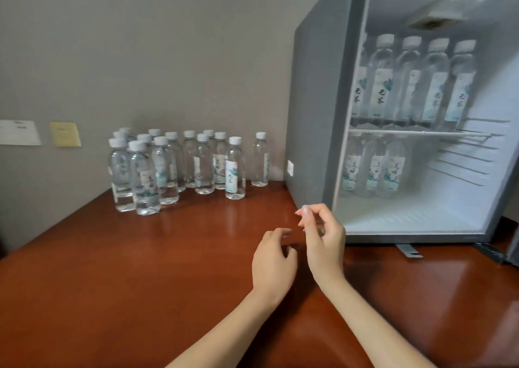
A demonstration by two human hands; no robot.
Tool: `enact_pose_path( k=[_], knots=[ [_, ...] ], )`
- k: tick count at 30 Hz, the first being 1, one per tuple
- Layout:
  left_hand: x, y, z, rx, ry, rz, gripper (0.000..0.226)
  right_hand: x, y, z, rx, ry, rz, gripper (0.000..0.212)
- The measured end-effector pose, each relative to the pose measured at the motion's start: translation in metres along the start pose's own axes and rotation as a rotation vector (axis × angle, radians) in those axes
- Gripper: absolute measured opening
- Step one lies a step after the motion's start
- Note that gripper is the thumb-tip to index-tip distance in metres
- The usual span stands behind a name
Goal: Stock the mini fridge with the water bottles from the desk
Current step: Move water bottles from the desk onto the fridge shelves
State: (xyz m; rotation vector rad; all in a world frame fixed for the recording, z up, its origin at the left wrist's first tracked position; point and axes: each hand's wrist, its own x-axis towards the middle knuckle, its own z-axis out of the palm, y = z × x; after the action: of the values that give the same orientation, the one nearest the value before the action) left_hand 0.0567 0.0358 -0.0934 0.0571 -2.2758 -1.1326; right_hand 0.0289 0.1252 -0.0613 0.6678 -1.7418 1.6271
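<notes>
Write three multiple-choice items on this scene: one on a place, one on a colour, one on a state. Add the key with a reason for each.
1. Where does the lone bottle stand?
A. on the desk, between the bottle cluster and the fridge
B. inside the fridge
C. in a hand

2. What colour are the bottle caps?
A. red
B. white
C. black

3. The fridge is
A. shut
B. on its side
C. open

Key:
1 A: it stands apart on the desk, right of the cluster and left of the fridge's grey wall.
2 B: every cap in view is white.
3 C: its white inside shows, with bottles in it.
</notes>
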Motion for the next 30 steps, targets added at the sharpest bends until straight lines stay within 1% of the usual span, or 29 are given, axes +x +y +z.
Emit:
enact_pose_path(
  k=[3, 5, 9, 12, 15, 18, 20, 22, 24, 27, 30],
  knots=[
    [0.009, -0.037, -0.047, 0.054, 0.076, -0.094, 0.037, -0.008, 0.004, 0.036, -0.032, -0.138, 0.009, 0.025],
    [0.014, -0.063, -0.083, 0.082, 0.135, -0.173, 0.037, -0.011, 0.011, 0.059, -0.081, -0.218, 0.020, 0.023],
    [0.021, -0.107, -0.145, 0.100, 0.260, -0.298, 0.037, -0.007, 0.016, 0.108, -0.039, -0.244, 0.099, 0.024],
    [0.024, -0.127, -0.174, 0.060, 0.332, -0.357, 0.038, -0.007, 0.014, 0.152, -0.012, -0.271, 0.130, 0.024],
    [0.032, -0.138, -0.187, 0.000, 0.387, -0.369, 0.039, -0.011, 0.010, 0.190, 0.010, -0.313, 0.152, 0.023],
    [0.040, -0.145, -0.189, -0.023, 0.399, -0.362, 0.040, -0.012, 0.010, 0.216, 0.015, -0.387, 0.187, 0.025],
    [0.047, -0.149, -0.190, -0.031, 0.407, -0.359, 0.040, -0.011, 0.015, 0.229, -0.001, -0.492, 0.259, 0.025],
    [0.053, -0.152, -0.191, -0.032, 0.425, -0.371, 0.042, -0.010, 0.021, 0.237, -0.009, -0.634, 0.369, 0.024],
    [0.061, -0.155, -0.194, -0.015, 0.442, -0.401, 0.049, -0.009, 0.023, 0.238, -0.002, -0.710, 0.440, 0.021],
    [0.073, -0.158, -0.197, 0.002, 0.467, -0.426, 0.058, -0.006, 0.023, 0.235, 0.063, -0.688, 0.486, 0.021],
    [0.084, -0.163, -0.197, 0.007, 0.496, -0.435, 0.062, -0.003, 0.023, 0.235, 0.111, -0.640, 0.526, 0.019]
  ],
)
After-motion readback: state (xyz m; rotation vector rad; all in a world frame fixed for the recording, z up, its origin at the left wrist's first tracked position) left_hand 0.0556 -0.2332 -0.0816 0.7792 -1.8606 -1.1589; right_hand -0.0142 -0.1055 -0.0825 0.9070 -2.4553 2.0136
